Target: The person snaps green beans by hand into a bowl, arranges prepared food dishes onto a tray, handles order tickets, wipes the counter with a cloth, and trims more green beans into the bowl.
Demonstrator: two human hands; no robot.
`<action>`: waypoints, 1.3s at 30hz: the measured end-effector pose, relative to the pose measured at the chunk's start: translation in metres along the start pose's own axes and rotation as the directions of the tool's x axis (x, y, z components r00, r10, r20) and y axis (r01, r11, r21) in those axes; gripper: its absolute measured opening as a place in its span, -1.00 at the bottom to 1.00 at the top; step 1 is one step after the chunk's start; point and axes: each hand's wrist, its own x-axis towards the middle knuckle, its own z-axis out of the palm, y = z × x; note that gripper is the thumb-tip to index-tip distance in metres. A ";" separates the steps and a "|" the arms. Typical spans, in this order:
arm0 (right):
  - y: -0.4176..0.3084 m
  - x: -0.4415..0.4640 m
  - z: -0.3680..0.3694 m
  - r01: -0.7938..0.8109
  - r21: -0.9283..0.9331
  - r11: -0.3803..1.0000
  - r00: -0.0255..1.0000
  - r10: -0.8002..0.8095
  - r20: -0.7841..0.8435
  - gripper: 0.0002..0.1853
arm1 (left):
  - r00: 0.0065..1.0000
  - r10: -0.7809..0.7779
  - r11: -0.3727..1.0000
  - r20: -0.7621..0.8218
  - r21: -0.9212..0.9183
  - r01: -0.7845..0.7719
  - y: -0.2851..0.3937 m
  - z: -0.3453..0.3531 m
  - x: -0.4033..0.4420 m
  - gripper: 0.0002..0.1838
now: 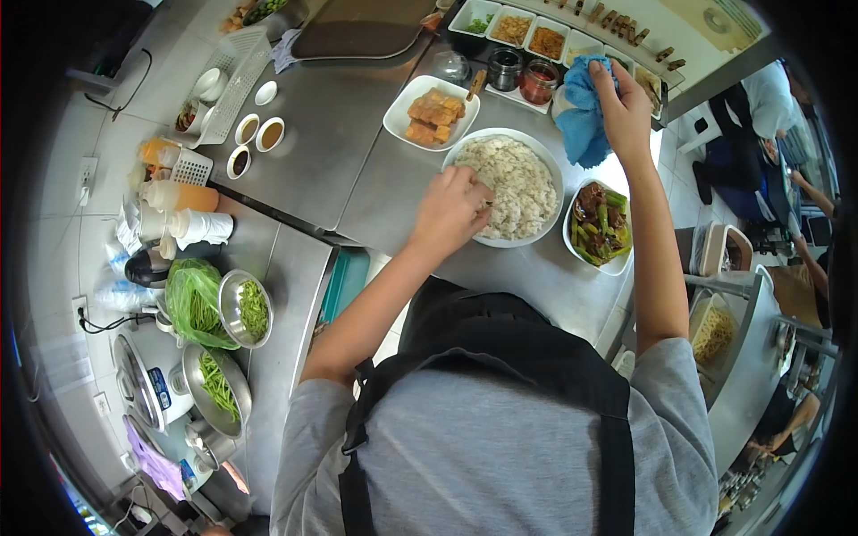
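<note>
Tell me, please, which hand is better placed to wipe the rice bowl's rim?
Right, probably: the right hand holds the blue cloth near the rice bowl, while the left hand is at the bowl's edge without a visible cloth.

No legible txt anywhere, & here's a blue panel point(159, 388) on a white appliance point(177, 406), w/ pale markings too sml & blurry to read

Single head-worn view, wide-angled, looking forward and down; both hands point(450, 205) point(625, 112) near

Crumpled blue cloth point(583, 118) hangs near rice-filled bowl point(558, 198).
</note>
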 end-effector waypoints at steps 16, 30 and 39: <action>0.087 -0.007 0.063 0.301 -0.394 0.869 0.854 -0.061 0.517 -0.74 | 0.502 -0.824 0.551 0.263 0.580 0.600 -0.055 -0.095 -0.158 -0.91; 0.099 0.003 0.102 0.035 -0.071 0.997 0.768 0.019 0.640 -0.77 | 0.832 -0.550 0.799 -0.074 0.244 0.550 -0.068 -0.113 -0.125 -0.79; 0.082 -0.003 0.136 0.040 -0.153 0.987 0.579 0.102 0.809 -0.74 | 0.807 -0.588 0.801 0.059 -0.096 0.591 -0.084 0.014 0.000 -0.79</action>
